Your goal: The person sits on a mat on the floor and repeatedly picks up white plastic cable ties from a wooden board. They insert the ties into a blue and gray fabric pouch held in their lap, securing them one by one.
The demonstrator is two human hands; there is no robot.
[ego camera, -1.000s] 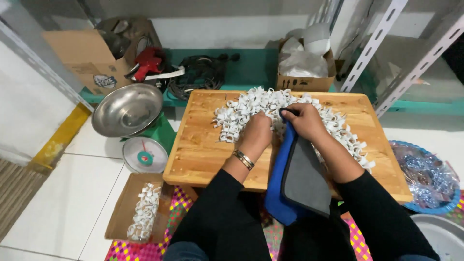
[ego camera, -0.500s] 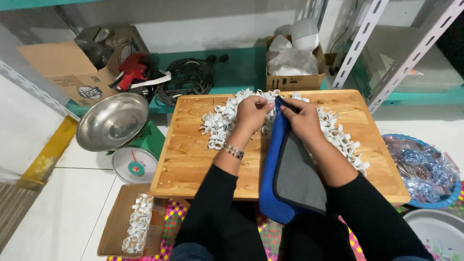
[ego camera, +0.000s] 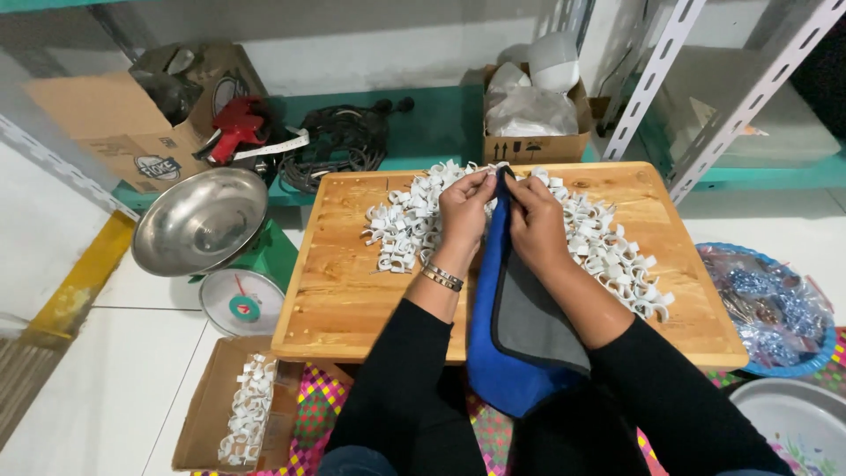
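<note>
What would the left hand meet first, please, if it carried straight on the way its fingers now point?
The left hand points up the wooden board, so it would probably push into the white plastic clips heaped beyond its fingertips, then a cardboard box; depth is unclear.

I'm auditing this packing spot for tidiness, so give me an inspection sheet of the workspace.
Surface: wooden board, bare at the near left.
Job's things: white clips heaped across the board; blue pouch hanging over its near edge.
Clutter: scale with steel bowl; box of clips on the floor.
Grippers: left hand and right hand both pinch the pouch's top.
Cables: black coil on the green shelf.
Surroundings: cardboard boxes, metal racking, blue basket.
</note>
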